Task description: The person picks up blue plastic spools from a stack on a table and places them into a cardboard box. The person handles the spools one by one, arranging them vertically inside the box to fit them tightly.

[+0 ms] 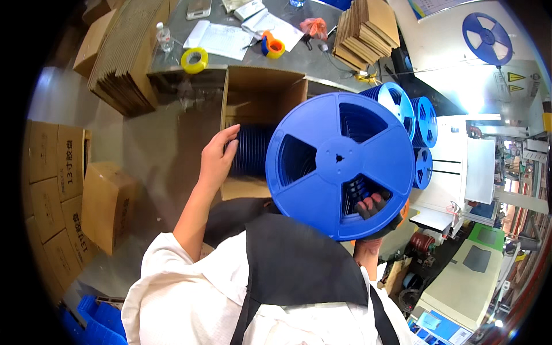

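Head view: right hand point(371, 205) grips a big blue reel point(340, 165), fingers hooked through a spoke window, held up above the open cardboard box point(261, 95). Left hand point(217, 161) lies open, flat against the reel stack point(253, 150) inside that box.

Glossy blue plastic reel point(339, 164) — smooth — against a matt brown cardboard box point(259, 92) on dull grey table point(299, 60).
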### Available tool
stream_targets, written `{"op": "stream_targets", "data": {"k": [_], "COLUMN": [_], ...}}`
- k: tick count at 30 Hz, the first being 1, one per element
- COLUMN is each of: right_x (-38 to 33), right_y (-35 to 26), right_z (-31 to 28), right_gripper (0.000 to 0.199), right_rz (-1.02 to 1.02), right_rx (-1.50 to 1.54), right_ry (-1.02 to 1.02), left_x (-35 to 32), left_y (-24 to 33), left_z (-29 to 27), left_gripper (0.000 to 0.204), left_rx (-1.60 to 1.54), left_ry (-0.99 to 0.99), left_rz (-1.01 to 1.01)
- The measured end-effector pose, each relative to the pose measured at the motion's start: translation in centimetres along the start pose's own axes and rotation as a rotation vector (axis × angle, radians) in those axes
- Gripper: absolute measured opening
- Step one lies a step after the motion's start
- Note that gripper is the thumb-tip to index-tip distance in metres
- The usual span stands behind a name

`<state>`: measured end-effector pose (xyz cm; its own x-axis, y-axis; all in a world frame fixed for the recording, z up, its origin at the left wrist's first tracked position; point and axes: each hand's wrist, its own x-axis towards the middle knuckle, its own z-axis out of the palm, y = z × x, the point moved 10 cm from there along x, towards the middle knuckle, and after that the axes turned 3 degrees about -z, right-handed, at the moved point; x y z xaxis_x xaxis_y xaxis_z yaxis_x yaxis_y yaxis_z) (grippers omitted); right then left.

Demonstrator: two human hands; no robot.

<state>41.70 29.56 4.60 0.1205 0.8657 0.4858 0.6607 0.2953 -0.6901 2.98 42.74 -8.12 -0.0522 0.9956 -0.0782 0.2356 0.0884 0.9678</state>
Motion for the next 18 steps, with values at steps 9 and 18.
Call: {"op": "stream_targets", "data": {"k": [9, 18], "right_x": [-5.0, -2.2], "right_y": [7.3, -0.2], "right_z": [0.9, 4.2], "right_gripper": [0.060, 0.068], "right_rz": [0.695, 0.625], "right_rx": [1.299, 1.552], "right_ry": [0.139, -0.012], "left_x": [-2.0, -4.2], "left_y": [6.8, 7.4], "left_z": [6.4, 14.0], "left_gripper": [0.029, 0.031], "left_rx": [-0.043, 0.081], "left_ry": [-0.236, -0.637], "left_rz": [0.156, 0.110]}}
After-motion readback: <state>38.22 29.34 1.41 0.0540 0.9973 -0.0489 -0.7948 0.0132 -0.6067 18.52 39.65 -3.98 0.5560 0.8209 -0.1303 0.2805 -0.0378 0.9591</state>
